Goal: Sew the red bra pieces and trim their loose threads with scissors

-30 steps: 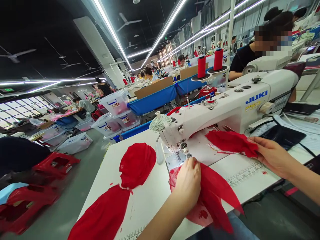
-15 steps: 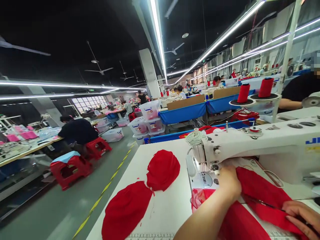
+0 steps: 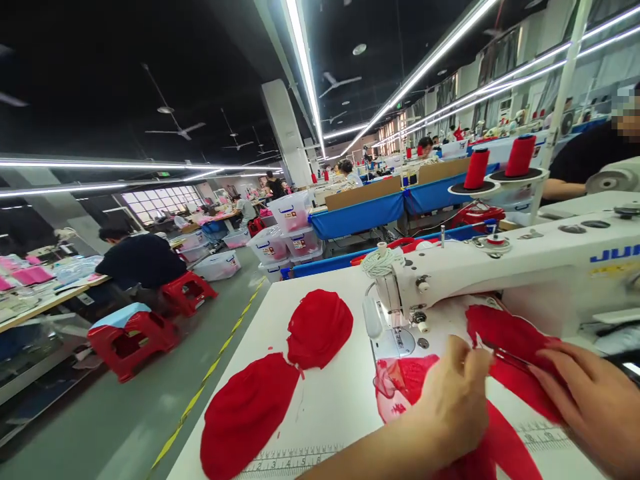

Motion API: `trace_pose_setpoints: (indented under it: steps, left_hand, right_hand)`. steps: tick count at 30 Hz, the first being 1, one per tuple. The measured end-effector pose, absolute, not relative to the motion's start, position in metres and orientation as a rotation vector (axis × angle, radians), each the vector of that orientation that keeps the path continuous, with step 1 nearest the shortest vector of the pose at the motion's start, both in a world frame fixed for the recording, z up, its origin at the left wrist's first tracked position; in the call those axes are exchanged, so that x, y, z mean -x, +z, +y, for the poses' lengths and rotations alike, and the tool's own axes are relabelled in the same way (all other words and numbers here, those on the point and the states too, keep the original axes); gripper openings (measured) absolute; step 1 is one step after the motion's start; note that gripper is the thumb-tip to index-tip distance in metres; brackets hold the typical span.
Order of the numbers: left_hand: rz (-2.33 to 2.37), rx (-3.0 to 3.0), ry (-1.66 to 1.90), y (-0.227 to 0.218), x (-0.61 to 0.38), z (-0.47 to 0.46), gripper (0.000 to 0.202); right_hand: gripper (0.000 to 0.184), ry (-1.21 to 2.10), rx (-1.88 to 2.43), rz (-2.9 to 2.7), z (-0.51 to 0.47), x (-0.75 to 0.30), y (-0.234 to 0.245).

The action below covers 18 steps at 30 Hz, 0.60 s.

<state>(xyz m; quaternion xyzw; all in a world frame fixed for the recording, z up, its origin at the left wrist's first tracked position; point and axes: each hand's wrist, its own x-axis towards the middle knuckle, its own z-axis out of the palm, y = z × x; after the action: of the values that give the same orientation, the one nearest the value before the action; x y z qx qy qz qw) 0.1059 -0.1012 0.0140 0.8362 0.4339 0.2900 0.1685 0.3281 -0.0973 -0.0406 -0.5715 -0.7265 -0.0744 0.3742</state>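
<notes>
My left hand (image 3: 457, 400) is closed in a pinch on a strip of red fabric (image 3: 505, 340) just right of the needle plate of the white sewing machine (image 3: 505, 267). Beside it, my right hand (image 3: 595, 393) grips the same red strip near the table's front right. More red fabric (image 3: 415, 377) lies under a clear guard by the presser foot and trails off the table's front edge.
Two stacks of red cut pieces (image 3: 320, 327) (image 3: 245, 413) lie on the white table (image 3: 330, 400) to the left. Red thread cones (image 3: 520, 157) stand behind the machine. Red stools (image 3: 133, 337), clear bins (image 3: 290, 213) and other workers fill the aisle at left.
My left hand has drawn back from the needle towards me and pinched the red strip; my right hand has come up and closer to it. The view shifted slightly.
</notes>
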Motion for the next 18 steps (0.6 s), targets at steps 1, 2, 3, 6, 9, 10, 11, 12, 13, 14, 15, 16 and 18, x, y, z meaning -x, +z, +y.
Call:
trace_pose_setpoints:
  steps: [1,2,3,6,9,10,11,12,13,14,15,16,18]
  left_hand:
    - [1.167,-2.173,1.001,0.014,-0.099,-0.110,0.020]
    - [1.165,-1.952,1.165,0.013,-0.092,-0.118,0.021]
    - [1.170,-1.858,1.199,0.013,-0.086,-0.124,0.024]
    - [1.141,-1.527,1.279,0.014,-0.074,-0.134,0.027]
    - [1.202,-1.459,1.298,0.015,-0.061,-0.134,0.025]
    - [1.265,-1.507,1.284,0.015,-0.055,-0.132,0.023]
    - [1.327,-1.579,1.256,0.014,-0.049,-0.131,0.020]
    - [1.374,-1.673,1.213,0.013,-0.042,-0.129,0.017]
    - [1.403,-1.786,1.152,0.011,-0.035,-0.127,0.017]
    - [1.411,-1.913,1.069,0.008,-0.028,-0.126,0.023]
    - [1.407,-2.047,0.965,0.005,-0.022,-0.126,0.030]
    - [1.399,-2.180,0.851,0.002,-0.017,-0.127,0.036]
    - [1.402,-2.404,0.638,-0.005,-0.008,-0.131,0.040]
  right_hand:
    - [0.020,-0.127,1.443,-1.820,-0.101,-0.320,-0.030]
    - [0.023,-0.016,1.393,-1.786,-0.105,-0.312,-0.021]
    - [0.026,0.136,1.346,-1.744,-0.108,-0.302,-0.012]
    - [0.035,0.475,1.315,-1.590,-0.112,-0.273,0.002]
    - [0.038,0.729,1.283,-1.622,-0.105,-0.247,0.004]
    - [0.038,0.794,1.277,-1.654,-0.100,-0.241,0.003]
    - [0.036,0.838,1.278,-1.681,-0.093,-0.234,0.002]
    - [0.032,0.860,1.283,-1.704,-0.086,-0.229,0.000]
    - [0.029,0.867,1.292,-1.724,-0.077,-0.224,-0.001]
    - [0.027,0.867,1.297,-1.742,-0.068,-0.220,-0.003]
    - [0.025,0.860,1.300,-1.754,-0.060,-0.217,-0.005]
    - [0.022,0.845,1.304,-1.768,-0.051,-0.214,-0.007]
    - [0.020,0.797,1.309,-1.797,-0.037,-0.209,-0.011]
